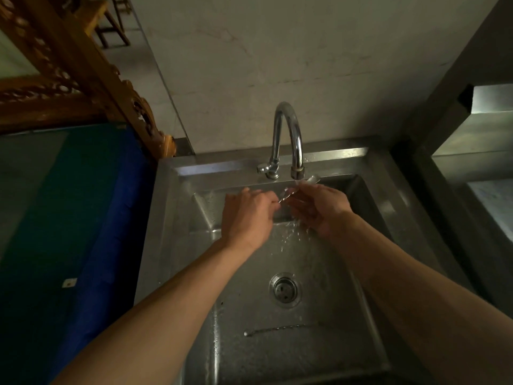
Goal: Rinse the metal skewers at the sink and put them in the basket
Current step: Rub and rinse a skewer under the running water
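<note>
Both my hands are under the running faucet over the steel sink. My left hand pinches one end of a thin metal skewer, fingers closed on it. My right hand cups and rubs the skewer's other part; its looped end sticks out past the fingers beside the spout. Water splashes down below my right palm. A second twisted metal skewer lies flat on the sink floor, near the front. No basket is in view.
The drain strainer sits mid-basin. Left of the sink is a blue and green covered surface with carved wooden furniture behind. A steel counter and box stand at the right. A pale wall backs the sink.
</note>
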